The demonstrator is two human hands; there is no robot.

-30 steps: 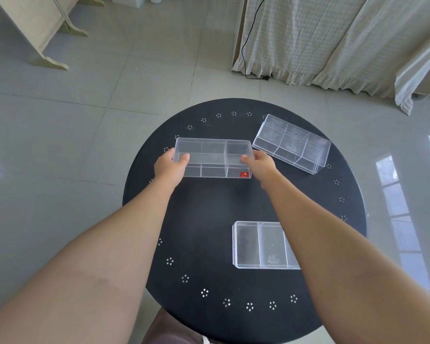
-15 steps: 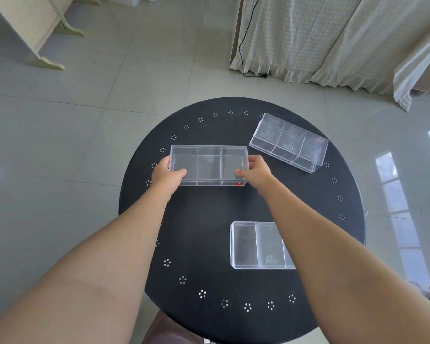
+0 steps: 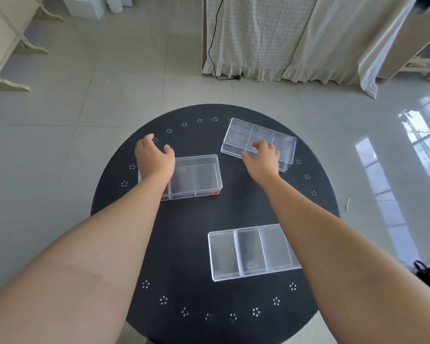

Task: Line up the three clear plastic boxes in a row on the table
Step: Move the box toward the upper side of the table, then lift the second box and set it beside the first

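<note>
Boxes [image 3: 194,176] partly hidden, forearms [image 3: 144,212] overlapping

the scene is bright with soft daylight. on the right, the glossy floor [image 3: 407,175] shows a strong window reflection with glare. the black table [image 3: 233,209] stays dark and shadows on it are weak. the wide lens bends the edges, and the near forearms look slightly soft.
</note>
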